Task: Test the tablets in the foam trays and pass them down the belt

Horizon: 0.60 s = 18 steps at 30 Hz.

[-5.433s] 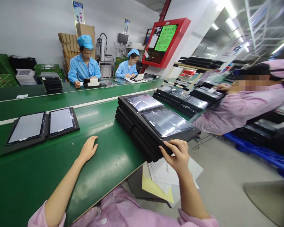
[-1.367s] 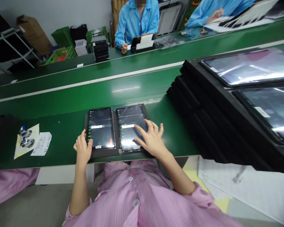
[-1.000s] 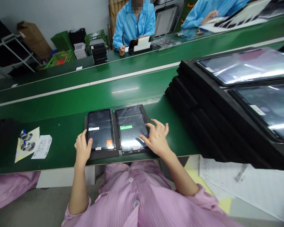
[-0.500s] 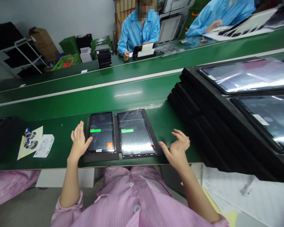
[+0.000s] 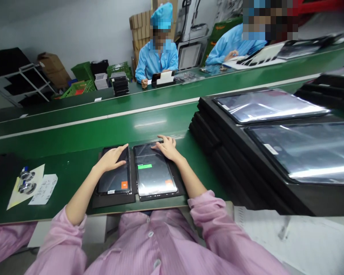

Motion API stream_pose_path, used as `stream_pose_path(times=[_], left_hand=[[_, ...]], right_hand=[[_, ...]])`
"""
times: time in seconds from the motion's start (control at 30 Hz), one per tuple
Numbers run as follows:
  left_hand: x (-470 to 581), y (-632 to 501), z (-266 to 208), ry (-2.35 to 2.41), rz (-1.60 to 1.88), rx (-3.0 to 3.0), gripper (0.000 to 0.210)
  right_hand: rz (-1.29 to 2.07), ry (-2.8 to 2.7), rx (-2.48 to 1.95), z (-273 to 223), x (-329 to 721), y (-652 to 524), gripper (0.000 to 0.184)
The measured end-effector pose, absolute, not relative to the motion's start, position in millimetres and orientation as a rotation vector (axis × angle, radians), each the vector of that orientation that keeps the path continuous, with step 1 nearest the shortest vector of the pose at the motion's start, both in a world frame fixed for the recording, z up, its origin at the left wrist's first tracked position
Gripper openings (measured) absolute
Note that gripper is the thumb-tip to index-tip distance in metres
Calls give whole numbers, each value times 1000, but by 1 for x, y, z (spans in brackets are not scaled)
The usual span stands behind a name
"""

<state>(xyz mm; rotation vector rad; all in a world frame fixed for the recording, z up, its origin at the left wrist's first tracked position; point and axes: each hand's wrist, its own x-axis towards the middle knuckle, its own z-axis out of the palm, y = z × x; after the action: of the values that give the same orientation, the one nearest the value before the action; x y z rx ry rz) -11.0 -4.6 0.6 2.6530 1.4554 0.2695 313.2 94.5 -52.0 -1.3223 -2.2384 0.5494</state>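
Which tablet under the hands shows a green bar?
The right tablet, under the right hand: the green bar is near its left edge. The left tablet shows none, though the left hand hides part of it.

Left hand [image 5: 111,159] over left tablet [image 5: 114,179]; right hand [image 5: 168,148] over right tablet [image 5: 154,177] at its one o'clock; stack [image 5: 232,168] at three o'clock.

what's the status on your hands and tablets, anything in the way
Left hand over left tablet, right hand at right tablet's far end; contact unclear. Both face up on black trays. In the way: only hands, partly covering tablets.
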Motion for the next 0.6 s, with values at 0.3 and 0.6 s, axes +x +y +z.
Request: stream_pose_path(times=[0.3, 0.6], left_hand=[[-8, 8, -2, 1560, 189, 2653, 77], [-25, -10, 8, 1839, 217, 2573, 46]], right_hand=[[517, -2233, -1312, -56, 313, 83, 49], [635, -1980, -1281, -51, 339, 90, 59]])
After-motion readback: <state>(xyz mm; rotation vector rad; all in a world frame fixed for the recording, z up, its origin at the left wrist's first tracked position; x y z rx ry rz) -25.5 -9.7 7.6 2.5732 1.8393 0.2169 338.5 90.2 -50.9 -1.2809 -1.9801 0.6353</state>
